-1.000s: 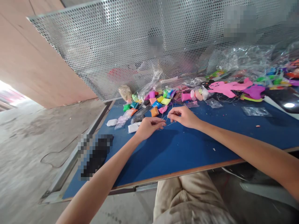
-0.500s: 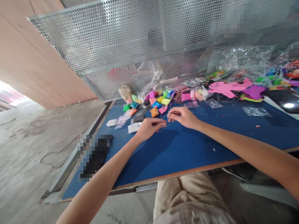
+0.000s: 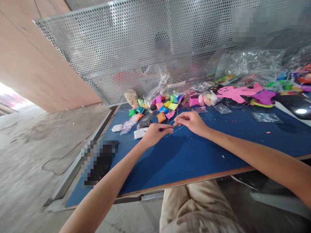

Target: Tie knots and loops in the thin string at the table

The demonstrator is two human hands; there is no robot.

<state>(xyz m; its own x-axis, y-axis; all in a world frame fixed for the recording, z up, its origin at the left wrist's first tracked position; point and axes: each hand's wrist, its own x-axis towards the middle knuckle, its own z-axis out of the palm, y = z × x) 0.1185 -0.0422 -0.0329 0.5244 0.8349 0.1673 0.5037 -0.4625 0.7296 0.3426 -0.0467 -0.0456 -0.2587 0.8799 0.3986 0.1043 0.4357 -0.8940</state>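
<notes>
My left hand (image 3: 154, 134) pinches a thin wire (image 3: 180, 127) between thumb and fingers above the blue table. Just to its right, my right hand (image 3: 192, 122) has its fingertips pinched together on the same pale strand, almost touching the left fingertips. Loops of the wire rise and curve around both hands; its ends are too fine to follow. Behind the fingers lie small coloured clay packets, among them an orange one (image 3: 161, 117) and a pink one (image 3: 170, 114). A white packet (image 3: 140, 133) rests beside my left hand.
A perforated metal screen (image 3: 136, 42) stands along the table's back. A flat pink figure (image 3: 234, 93) and clear plastic bags (image 3: 255, 63) lie at the back right. One small clear bag (image 3: 266, 117) is nearer. A black pixelated object (image 3: 103, 165) lies at the left edge.
The fingertips have shifted slightly, with my right hand's a little lower and closer to the left's. The wire loops between them have changed shape a little.
</notes>
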